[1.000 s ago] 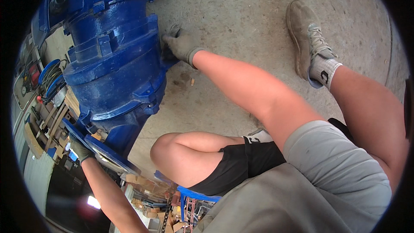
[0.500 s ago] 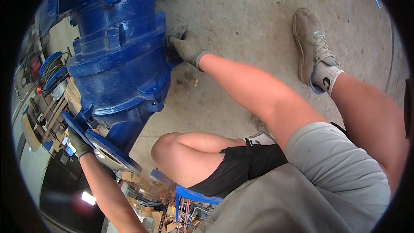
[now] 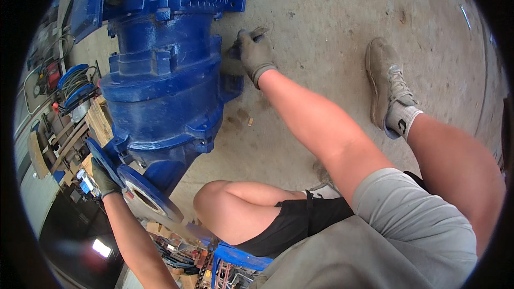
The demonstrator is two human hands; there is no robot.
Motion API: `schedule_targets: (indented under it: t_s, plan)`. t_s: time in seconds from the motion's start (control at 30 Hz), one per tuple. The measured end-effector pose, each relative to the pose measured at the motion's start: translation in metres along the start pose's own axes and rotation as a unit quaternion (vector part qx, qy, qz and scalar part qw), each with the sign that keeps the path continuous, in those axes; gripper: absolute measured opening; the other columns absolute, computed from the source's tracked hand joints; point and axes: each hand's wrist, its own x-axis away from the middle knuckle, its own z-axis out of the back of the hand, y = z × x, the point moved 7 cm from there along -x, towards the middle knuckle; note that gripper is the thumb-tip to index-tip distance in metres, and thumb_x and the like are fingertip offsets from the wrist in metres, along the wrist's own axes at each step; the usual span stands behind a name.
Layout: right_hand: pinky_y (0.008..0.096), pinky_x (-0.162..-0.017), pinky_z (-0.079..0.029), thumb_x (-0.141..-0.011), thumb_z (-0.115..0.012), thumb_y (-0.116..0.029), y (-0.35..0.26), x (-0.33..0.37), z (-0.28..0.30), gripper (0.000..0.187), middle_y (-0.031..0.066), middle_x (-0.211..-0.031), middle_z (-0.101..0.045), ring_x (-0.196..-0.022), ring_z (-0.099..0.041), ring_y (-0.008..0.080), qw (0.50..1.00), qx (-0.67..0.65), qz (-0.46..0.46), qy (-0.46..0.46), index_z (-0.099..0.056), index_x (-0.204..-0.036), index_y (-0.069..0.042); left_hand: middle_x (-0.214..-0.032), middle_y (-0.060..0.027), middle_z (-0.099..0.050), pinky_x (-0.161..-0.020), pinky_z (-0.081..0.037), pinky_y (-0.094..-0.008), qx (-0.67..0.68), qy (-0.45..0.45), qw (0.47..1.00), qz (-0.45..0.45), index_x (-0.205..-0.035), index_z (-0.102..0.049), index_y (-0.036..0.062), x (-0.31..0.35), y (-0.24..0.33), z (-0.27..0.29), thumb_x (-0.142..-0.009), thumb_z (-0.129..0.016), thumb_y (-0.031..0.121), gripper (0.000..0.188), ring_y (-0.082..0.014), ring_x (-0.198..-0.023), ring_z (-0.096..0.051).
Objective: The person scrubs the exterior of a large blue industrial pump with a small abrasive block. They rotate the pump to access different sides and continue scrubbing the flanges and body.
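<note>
A large blue-painted machine (image 3: 160,101), like a motor-driven pump with a ribbed housing and flanged openings, fills the left of the view. My right hand (image 3: 257,54), in a dark grey glove, is beside its right flank, above the concrete. Its fingers are curled, with a small greyish thing at the fingertips whose kind I cannot make out. My left hand (image 3: 105,181), also gloved, is at the lower left against the outer side of a round blue flange (image 3: 105,163). The flange hides part of its fingers. Nearer me a second round flange (image 3: 147,195) faces outward with a pale face.
Concrete floor (image 3: 316,75) stretches to the right, with a cigarette-butt-like scrap (image 3: 250,121) on it. My shoe (image 3: 383,80) stands there. A cable reel (image 3: 75,85) and timber pieces (image 3: 99,119) lie at far left. Below are a blue seat (image 3: 241,257) and boxes.
The view has shifted, so the machine sits lower and further right. My right hand is a little farther from the machine's side. My left hand stays by the flange.
</note>
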Motion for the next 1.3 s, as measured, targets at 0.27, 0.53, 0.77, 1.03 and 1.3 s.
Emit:
schedule_targets:
  t_s: [0.27, 0.53, 0.77, 1.03, 1.3]
  plan:
    - [0.0408, -0.104, -0.060, -0.113, -0.058, -0.034, -0.015, -0.009, 0.010, 0.045, 0.0217, -0.131, -0.076, -0.113, -0.077, 0.0291, 0.983, -0.183, -0.009, -0.022, -0.071, -0.129, 0.006, -0.116, -0.0057, -0.078, -0.088, -0.062, -0.0389, 0.072, 0.032, 0.997, -0.006, -0.134, -0.074, 0.0117, 0.001, -0.013, 0.006, -0.117, -0.051, 0.055, 0.052, -0.0234, -0.098, -0.073]
    - [0.0433, -0.107, -0.059, -0.110, -0.061, -0.012, -0.069, -0.001, 0.019, 0.026, 0.0116, -0.131, -0.078, -0.118, -0.074, 0.0262, 0.820, 0.383, 0.344, -0.249, -0.077, -0.127, -0.001, -0.107, -0.0036, -0.075, -0.083, -0.061, -0.0369, 0.093, 0.046, 0.994, 0.019, -0.127, -0.075, 0.0136, 0.014, -0.015, -0.002, -0.114, -0.055, 0.058, 0.050, -0.0204, -0.092, -0.071]
    - [0.0397, -0.112, -0.056, -0.105, -0.073, -0.009, -0.139, 0.072, 0.012, 0.033, 0.0088, -0.140, -0.078, -0.128, -0.071, 0.0230, 0.883, 0.161, 0.121, -0.424, -0.079, -0.138, -0.013, -0.112, -0.0012, -0.074, -0.086, -0.059, -0.0342, 0.112, 0.054, 0.992, -0.004, -0.137, -0.072, 0.0120, 0.016, -0.019, -0.003, -0.114, -0.058, 0.057, 0.052, -0.0160, -0.096, -0.070]
    - [0.0397, -0.103, -0.063, -0.091, -0.079, 0.004, -0.192, 0.114, -0.005, 0.042, 0.0115, -0.130, -0.082, -0.117, -0.078, 0.0264, 0.827, 0.200, 0.267, -0.453, -0.084, -0.130, -0.013, -0.101, -0.0014, -0.075, -0.071, -0.059, -0.0300, 0.072, 0.137, 0.988, 0.002, -0.124, -0.076, 0.0115, 0.037, -0.007, -0.022, -0.113, -0.060, 0.058, 0.050, -0.0141, -0.080, -0.070]
    - [0.0414, -0.104, -0.063, -0.091, -0.084, -0.003, -0.201, 0.127, -0.028, 0.042, 0.0126, -0.132, -0.081, -0.121, -0.078, 0.0269, 0.786, 0.143, 0.391, -0.456, -0.084, -0.132, -0.015, -0.074, -0.0039, -0.064, -0.051, -0.038, -0.0338, -0.036, 0.184, 0.982, -0.014, -0.108, -0.076, 0.0107, 0.039, -0.001, -0.025, -0.114, -0.053, 0.055, 0.050, -0.0165, -0.056, -0.054]
